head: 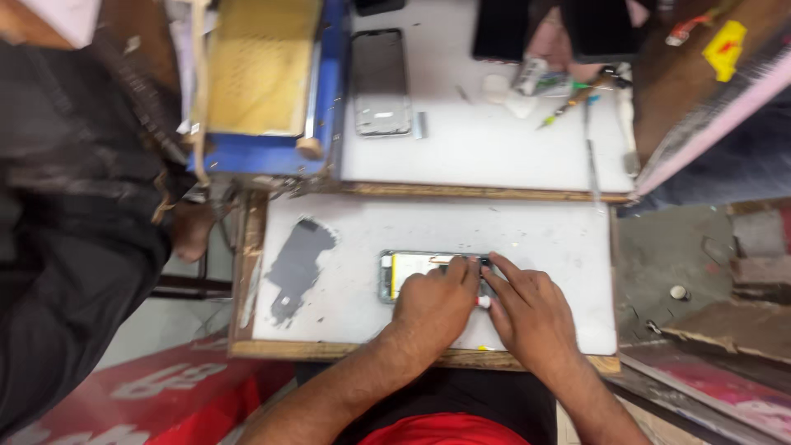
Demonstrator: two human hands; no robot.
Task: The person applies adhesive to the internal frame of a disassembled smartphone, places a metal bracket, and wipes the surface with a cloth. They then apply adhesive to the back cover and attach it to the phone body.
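Observation:
An opened phone (405, 272) with its yellowish inside showing lies flat on a small white board (544, 235) in front of me. My left hand (434, 306) rests on the phone's right half, fingers curled down onto it. My right hand (531, 311) lies beside it, fingertips touching the phone's right end. A small white thing shows between the two hands; which hand holds it I cannot tell.
A dark patch (298, 265) marks the board's left part. On a second white board (486, 140) beyond lie another phone frame (381, 82), small tools (568, 103) and another person's hand (550, 43). A blue-framed machine (264, 82) stands far left. A person in dark clothes (74, 231) sits at left.

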